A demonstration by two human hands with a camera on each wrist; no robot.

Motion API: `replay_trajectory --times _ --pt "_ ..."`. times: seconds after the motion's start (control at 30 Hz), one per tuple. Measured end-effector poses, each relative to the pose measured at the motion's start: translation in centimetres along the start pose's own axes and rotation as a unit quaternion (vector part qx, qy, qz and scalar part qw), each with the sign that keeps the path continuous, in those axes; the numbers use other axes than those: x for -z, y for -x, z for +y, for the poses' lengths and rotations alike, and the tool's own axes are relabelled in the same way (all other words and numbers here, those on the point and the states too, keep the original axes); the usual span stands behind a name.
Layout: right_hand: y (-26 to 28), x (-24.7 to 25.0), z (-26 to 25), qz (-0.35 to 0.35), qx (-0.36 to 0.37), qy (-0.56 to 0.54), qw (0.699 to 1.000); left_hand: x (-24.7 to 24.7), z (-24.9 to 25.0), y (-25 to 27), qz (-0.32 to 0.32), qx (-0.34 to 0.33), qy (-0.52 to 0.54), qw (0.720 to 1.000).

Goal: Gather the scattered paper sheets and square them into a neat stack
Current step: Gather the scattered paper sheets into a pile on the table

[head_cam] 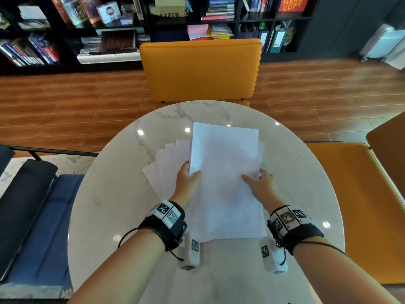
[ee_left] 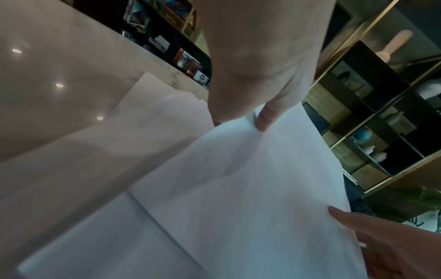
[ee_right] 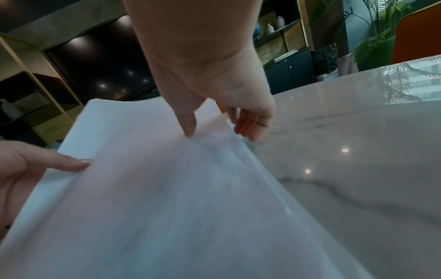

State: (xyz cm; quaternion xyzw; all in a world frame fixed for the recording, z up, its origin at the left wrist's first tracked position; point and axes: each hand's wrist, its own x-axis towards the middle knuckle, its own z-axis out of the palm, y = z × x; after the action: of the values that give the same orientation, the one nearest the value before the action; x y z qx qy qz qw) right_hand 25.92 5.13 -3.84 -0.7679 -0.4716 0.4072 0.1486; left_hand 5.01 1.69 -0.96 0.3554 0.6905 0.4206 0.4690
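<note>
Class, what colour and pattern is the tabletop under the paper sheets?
The tabletop is glossy white marble with faint grey veins, clearest in the right wrist view.

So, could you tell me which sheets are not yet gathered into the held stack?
The fanned sheets spread flat on the table left of the held stack.

Both forearms reach forward; the left hand (head_cam: 188,179) pinches with thumb on top, and the right hand (head_cam: 260,183) does likewise, fingers curled below.
</note>
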Motion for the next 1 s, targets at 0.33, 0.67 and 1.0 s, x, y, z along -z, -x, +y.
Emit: replay_trajectory --times 0.33,0.67,1.0 --pt "-0.6 -0.5 -0.9 0.007 0.045 -0.086 0.995 3.6 -2.4 -0.1 0.066 0.11 -0.005 0.992" --pt "-1.1 -1.7 -2.3 -0.032 -0.007 -0.036 0.999 8.3 -3.9 -2.5 0.11 0.206 -0.001 0.972" --pt "-0.1 -2.9 -3.8 -0.06 0.006 0.02 0.998 6.6 -4.7 -3.5 0.057 0.194 -0.019 0.979"
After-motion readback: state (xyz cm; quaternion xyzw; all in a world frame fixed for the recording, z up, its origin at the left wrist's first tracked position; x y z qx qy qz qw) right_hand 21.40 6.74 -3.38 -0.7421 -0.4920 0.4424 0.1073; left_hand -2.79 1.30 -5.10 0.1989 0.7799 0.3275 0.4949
